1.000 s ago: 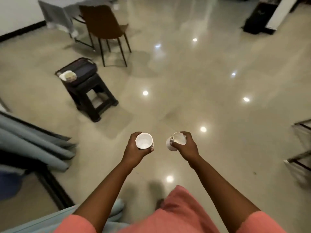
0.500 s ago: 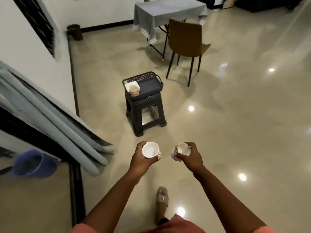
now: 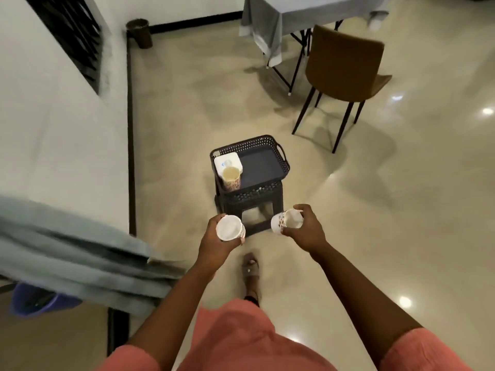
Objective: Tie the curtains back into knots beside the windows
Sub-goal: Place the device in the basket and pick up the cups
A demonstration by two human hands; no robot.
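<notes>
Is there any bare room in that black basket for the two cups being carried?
Yes: the basket's right and middle floor is bare. Its left side is crowded by a white box and a patterned cup.

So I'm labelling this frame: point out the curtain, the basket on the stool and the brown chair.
curtain [image 3: 80, 253]: head view, on its grey folds.
basket [image 3: 284, 164]: head view, on its right rim.
brown chair [image 3: 342, 65]: head view, on its backrest.

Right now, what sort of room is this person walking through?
Probably a home dining or living area: a cloth-covered table with a brown chair, glossy tiled floor, and grey curtain hanging by a window on the left.
</notes>
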